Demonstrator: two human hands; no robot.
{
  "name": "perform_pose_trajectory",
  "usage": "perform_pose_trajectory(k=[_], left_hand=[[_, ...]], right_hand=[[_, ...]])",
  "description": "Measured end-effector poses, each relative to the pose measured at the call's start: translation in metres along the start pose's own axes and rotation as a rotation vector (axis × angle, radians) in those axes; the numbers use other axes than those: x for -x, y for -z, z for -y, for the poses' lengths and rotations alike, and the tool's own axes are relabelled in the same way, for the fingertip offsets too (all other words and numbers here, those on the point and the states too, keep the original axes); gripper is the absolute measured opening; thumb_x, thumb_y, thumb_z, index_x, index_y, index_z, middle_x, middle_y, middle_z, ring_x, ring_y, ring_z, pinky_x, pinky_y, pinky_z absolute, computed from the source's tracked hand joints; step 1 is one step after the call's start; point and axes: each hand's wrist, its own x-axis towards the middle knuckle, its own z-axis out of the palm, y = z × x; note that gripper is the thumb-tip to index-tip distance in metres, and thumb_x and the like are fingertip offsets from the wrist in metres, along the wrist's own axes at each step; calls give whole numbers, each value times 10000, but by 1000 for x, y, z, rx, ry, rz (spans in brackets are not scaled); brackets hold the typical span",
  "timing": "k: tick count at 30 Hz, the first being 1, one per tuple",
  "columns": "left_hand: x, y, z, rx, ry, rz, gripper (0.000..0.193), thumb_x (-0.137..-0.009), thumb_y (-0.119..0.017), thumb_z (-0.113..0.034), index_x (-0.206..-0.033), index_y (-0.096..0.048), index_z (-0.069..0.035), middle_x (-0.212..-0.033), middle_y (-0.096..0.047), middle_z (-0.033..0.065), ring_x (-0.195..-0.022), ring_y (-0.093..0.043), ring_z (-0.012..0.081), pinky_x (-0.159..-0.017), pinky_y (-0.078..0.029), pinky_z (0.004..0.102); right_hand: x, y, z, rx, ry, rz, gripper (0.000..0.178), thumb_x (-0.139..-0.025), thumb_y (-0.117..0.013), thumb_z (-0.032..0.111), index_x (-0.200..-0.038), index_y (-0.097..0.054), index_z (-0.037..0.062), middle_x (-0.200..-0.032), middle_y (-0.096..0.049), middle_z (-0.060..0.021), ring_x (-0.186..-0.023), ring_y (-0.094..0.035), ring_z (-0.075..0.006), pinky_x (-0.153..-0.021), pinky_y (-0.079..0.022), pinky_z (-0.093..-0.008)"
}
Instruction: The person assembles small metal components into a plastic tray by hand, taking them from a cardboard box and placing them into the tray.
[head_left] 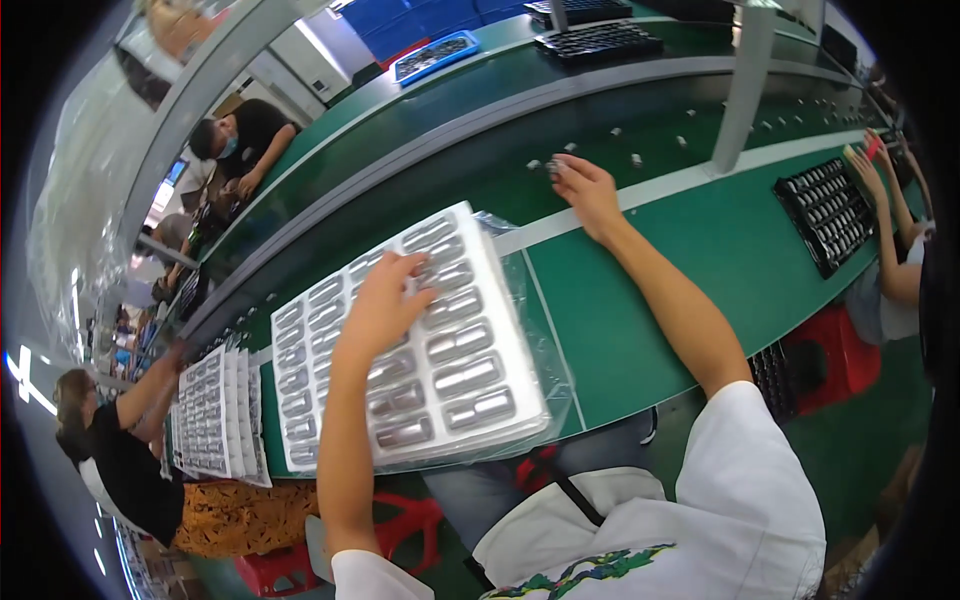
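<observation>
A white plastic tray (510, 330) filled with rows of shiny metal cylinders (465, 374) lies in front of me, tilted in view, with clear plastic film around its edges. My left hand (383, 308) is over its upper right part. Thumb and forefinger are either side of a metal cylinder there; its exact contact is partly hidden by the fingers. Above the dark green conveyor belt, my right hand (590, 195) pinches a small metal part (554, 168) between its fingertips. Another small metal part (533, 165) lies on the belt just left of it.
More small parts (636, 160) are scattered along the belt. A grey post (745, 100) rises on the right, near a black tray (830, 215) and a co-worker's hands (872, 175). Stacked white trays (245, 420) stand left, beside another person. A blue tray (435, 57) sits beyond the belt.
</observation>
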Motion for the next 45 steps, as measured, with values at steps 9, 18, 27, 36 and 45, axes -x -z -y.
perform_pose_trajectory(k=[9,18,27,36,45], left_hand=[[15,2,-9,-97,-69,-129,395,-841,-708,-92,-1218,-603,-41,-1073,-622,124,-1014,-597,261,-862,-491,367],[77,-11,-73,1698,193,-326,254,-971,-579,-27,-1223,-590,5,-1268,-615,203,-1074,-658,295,-991,-545,423],[81,-55,-111,1905,351,-324,231,-992,-603,-134,-1205,-575,-49,-1044,-655,97,-882,-664,191,-744,-560,295],[116,-70,-110,1719,286,-453,126,-964,-670,-145,-993,-647,-25,-870,-666,45,-679,-621,111,-552,-494,255],[128,-74,-120,1669,253,-557,162,-961,-673,-132,-1048,-652,3,-879,-676,66,-715,-632,95,-567,-510,263]], right_hand=[[38,-26,17,-29,60,243,328,-956,-618,18,-1278,-595,-35,-1134,-676,-121,-986,-681,-204,-889,-567,-329],[134,-53,58,28,35,477,376,-929,-668,37,-1292,-597,-31,-1115,-694,-118,-979,-667,-152,-859,-550,-281],[195,-74,93,569,740,689,427,-681,-845,-20,-1086,-710,-6,-1075,-716,-192,-921,-716,-246,-777,-571,-293],[228,-94,90,612,858,754,386,-667,-856,0,-1029,-720,-5,-1016,-732,-174,-894,-723,-285,-756,-583,-342],[232,-111,97,767,796,899,353,-681,-843,30,-1014,-727,14,-1039,-745,-125,-932,-720,-274,-771,-554,-355]])
